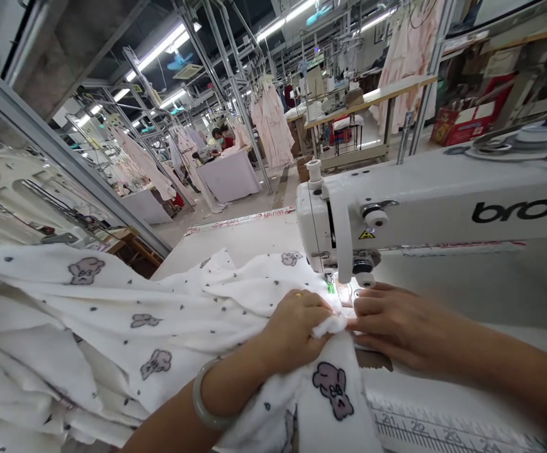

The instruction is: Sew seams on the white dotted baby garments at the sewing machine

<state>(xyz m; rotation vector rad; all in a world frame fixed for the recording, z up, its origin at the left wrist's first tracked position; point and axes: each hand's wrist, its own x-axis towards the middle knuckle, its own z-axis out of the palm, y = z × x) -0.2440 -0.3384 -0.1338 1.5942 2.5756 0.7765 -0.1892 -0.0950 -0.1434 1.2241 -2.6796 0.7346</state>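
Note:
White plush fabric printed with grey-purple bears and small dark marks spreads across the sewing table and bunches at the left. At the sewing machine, its edge lies by the needle and presser foot, lit by a small lamp. My left hand is closed on a folded edge of this fabric just in front of the foot. To the right of the needle, my right hand rests with fingers stretched toward the fabric edge, its fingertips close to the cloth. A brownish flat piece shows beneath my right hand.
A printed measuring scale runs along the table's front right. A metal frame post slants across the left. Behind are pink garments on hangers, a wooden-edged table, a red box and a person at another machine.

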